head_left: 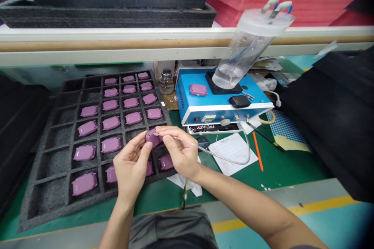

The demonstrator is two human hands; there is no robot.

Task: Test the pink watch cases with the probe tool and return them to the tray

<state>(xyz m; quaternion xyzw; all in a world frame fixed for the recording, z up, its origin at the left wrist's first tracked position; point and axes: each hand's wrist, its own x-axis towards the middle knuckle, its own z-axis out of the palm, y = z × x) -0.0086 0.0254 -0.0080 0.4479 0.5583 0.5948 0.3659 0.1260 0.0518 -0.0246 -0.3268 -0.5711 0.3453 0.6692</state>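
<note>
My left hand (131, 163) is closed on a purple watch case (151, 138), pinching its edge between thumb and fingers. A clear thin tube (224, 159) runs through my right hand (184, 155), whose thumb and fingers grip it near its metal tip. That tip meets the face of the watch case turned toward me; whether it sits in a hole I cannot make out. Beneath and to the left of my hands lies a black foam tray (57, 163) with several similar purple cases (84, 184) in its compartments. My hands hide some of its nearer compartments.
The tube leads to a blue machine (187, 91) bearing a tilted clear cylinder (242, 52), another purple case (198, 90) and a black case (239, 101). Nearby are a glass bottle (166, 82), a written sheet (233, 153) and an orange stick (257, 151). A shelf (117, 55) crosses behind.
</note>
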